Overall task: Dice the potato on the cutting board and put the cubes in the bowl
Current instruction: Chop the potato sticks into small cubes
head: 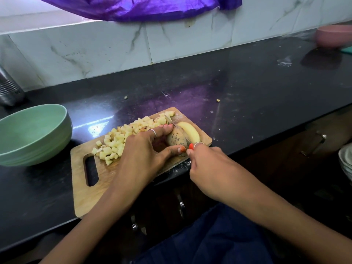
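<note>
Hands first: we count two, both on the cutting board (83,189). Our left hand (144,149) curls over the unpeeled potato (176,139), forefinger and thumb pinching its ends, one ring on a finger. Our right hand (207,168) grips the handle of one knife (178,128), fingers closed around it, another ring showing; the thin blade lies between the potato and one cut slice (190,131), which rests flat side up just beside it. One heap of potato cubes (122,138), too many for us to count, spreads across the board's far side, left of our left hand. Two stray bits lie apart on the dark surface (257,96). One green bowl (34,134) stands left of the board, holding nothing that we can see. One pink bowl (332,36), blurred, stands far right; its contents are hidden.
</note>
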`<state>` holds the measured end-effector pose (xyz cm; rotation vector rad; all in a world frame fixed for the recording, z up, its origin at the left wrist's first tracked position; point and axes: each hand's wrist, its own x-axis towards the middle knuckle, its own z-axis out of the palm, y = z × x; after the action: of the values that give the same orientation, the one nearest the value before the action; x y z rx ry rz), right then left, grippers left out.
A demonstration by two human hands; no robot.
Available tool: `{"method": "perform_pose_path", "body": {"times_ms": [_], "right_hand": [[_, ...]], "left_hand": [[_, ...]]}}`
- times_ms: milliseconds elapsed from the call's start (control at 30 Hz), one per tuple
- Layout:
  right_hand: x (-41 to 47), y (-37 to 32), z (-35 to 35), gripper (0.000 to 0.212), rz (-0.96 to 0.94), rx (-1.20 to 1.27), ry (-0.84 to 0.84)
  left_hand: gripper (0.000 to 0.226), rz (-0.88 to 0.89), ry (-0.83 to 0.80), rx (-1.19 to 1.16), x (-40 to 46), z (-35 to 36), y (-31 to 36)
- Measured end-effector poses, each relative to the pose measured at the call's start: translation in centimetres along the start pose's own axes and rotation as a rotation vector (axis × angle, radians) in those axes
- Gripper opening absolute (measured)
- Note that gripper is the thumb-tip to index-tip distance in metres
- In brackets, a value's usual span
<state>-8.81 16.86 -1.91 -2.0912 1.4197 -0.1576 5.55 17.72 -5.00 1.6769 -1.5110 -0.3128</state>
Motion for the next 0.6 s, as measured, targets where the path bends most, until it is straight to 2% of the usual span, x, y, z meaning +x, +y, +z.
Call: {"method": "perform_pose_path", "body": {"times_ms": [100,200,333,533,600], "right_hand": [[-1.0,0.5,0.2,0.020,-0.004,-0.006,0.005],[-2.3,1.0,0.7,0.035,0.026,-0.043,0.008],[-1.6,0.0,-0.1,0.016,0.064,-0.025,-0.045],[-1.5,-0.2,-0.7,0.012,0.057,-0.096,-0.129],[-2.3,0.4,-0.4,0.024,0.076,-0.092,-0.129]], "left_hand": [[0.061,-0.016,-0.011,-0.026,0.1,0.1,0.0],[0.060,-0.018,-0.004,-0.039,0.1,0.1,-0.2],[0.060,0.011,0.001,-0.009,-0.1,0.0,0.1],[0.060,-0.006,-0.001,-0.035,0.0,0.1,-0.1],[0.060,0.005,-0.003,-0.027,0.1,0.2,-0.2]]}}
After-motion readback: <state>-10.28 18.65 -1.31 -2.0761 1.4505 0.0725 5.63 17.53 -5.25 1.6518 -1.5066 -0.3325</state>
